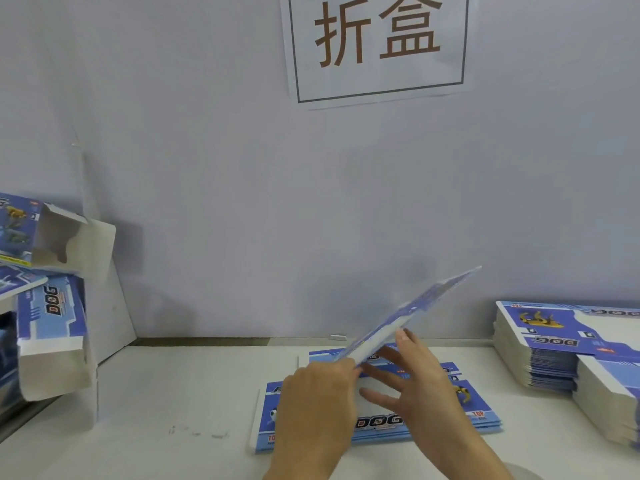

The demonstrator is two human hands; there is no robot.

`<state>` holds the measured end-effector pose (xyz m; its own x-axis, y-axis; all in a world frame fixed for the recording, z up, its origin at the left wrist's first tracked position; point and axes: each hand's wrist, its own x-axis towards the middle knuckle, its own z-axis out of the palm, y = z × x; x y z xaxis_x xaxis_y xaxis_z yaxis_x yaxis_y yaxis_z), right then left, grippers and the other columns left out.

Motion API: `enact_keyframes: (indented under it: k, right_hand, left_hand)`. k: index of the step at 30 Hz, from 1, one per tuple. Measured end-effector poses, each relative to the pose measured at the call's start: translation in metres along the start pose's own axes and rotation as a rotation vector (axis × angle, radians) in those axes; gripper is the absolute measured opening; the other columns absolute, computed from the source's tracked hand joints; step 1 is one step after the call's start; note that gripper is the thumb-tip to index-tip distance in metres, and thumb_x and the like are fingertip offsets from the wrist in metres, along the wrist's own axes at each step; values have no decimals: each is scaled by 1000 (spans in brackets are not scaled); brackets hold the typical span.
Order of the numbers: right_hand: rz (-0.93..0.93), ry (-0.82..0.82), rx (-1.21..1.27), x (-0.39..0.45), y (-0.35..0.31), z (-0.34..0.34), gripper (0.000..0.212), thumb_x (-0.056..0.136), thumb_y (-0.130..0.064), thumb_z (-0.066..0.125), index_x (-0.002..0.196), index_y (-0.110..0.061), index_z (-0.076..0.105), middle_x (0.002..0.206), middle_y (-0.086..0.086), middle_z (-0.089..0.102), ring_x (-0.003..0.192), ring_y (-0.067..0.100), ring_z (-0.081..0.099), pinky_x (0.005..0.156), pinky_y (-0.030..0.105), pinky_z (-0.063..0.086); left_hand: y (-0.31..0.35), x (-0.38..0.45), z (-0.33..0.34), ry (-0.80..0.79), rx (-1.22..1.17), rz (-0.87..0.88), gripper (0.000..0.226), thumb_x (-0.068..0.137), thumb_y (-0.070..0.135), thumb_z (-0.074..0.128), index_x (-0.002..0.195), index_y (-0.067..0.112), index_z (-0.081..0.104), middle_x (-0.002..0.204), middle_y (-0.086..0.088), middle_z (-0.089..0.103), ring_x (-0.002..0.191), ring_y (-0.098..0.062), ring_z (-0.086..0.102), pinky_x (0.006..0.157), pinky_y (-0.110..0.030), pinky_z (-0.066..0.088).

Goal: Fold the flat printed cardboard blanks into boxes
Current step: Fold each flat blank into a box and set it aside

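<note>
A flat blue printed blank (415,313) is lifted off the table, tilted up towards the right. My left hand (315,400) pinches its lower left end. My right hand (419,379) supports it from below, thumb against its edge and fingers spread. Under both hands a small pile of the same "DOG" blanks (381,427) lies flat on the white table (173,393).
A tall stack of blanks (554,344) stands at the right, with another stack (609,400) in front of it. Folded blue boxes (52,313) are piled at the left edge. A wall (242,185) with a paper sign (377,43) closes off the back.
</note>
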<state>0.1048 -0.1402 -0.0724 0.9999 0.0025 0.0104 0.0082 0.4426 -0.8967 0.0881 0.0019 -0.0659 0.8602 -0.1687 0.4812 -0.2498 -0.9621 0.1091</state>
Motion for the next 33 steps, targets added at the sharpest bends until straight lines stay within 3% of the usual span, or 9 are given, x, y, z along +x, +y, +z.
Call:
enact_keyframes:
  k: [3,6,9,12,16,21,24,27,33]
  right_hand:
    - [-60,178,-56,3,2,-5,13,100,-21,56,112,-21,61,95,13,71,77,28,74,56,35,59]
    - [-70,334,-223,6,2,-13,22,101,-2,44,114,-14,57,97,16,68,82,32,70,48,31,56]
    - [-59,360,-242,6,-5,-22,19,99,1,43,107,-9,58,88,15,68,72,30,66,54,34,54]
    - [-90,331,-317,4,-21,-30,17,99,-1,46,103,-8,60,80,14,64,65,29,58,61,39,47]
    - [-241,84,-480,-12,-50,-20,32,103,-10,48,101,-33,70,82,0,71,75,24,64,64,34,50]
    - [-344,-77,-400,-25,-62,-4,40,101,-4,48,110,-40,65,101,-2,75,94,18,72,77,35,58]
    - [-451,-58,-358,-30,-61,0,31,94,-20,64,109,-47,61,105,-10,73,96,9,70,71,26,58]
    - [-500,-51,-388,-33,-63,0,51,77,-35,65,127,-39,53,112,-14,71,102,4,68,74,23,59]
    - [-496,-29,-350,-35,-61,5,46,91,-19,70,131,-34,51,110,-9,72,94,7,71,63,20,58]
  left_hand:
    - [5,2,-5,-196,-285,57,29,98,46,56,123,35,65,113,8,69,88,-6,55,77,-24,49]
    - [3,1,-3,-396,-519,21,39,88,54,66,124,40,66,119,15,63,91,7,45,71,-12,41]
    - [-6,0,-1,-176,-597,-114,41,86,60,61,123,43,63,120,25,55,109,1,51,77,-7,46]
    - [-18,2,-6,112,-710,-223,29,90,48,58,117,38,59,127,13,61,111,-4,57,74,-2,43]
    - [-31,5,-16,405,-707,-352,55,97,43,52,147,29,37,145,11,44,120,10,36,96,-8,32]
    - [-33,6,-35,261,-1417,-349,59,76,60,49,132,41,49,112,20,65,108,-5,65,59,-19,57]
    - [-23,5,-33,234,-1440,-300,45,75,59,54,118,46,55,104,21,69,100,0,67,59,-21,57]
    - [-17,5,-31,243,-1406,-299,35,77,51,57,112,49,53,100,25,69,97,0,67,64,-27,60]
    - [-16,5,-36,230,-1450,-281,51,64,50,68,113,47,53,106,17,69,102,-5,69,60,-26,60]
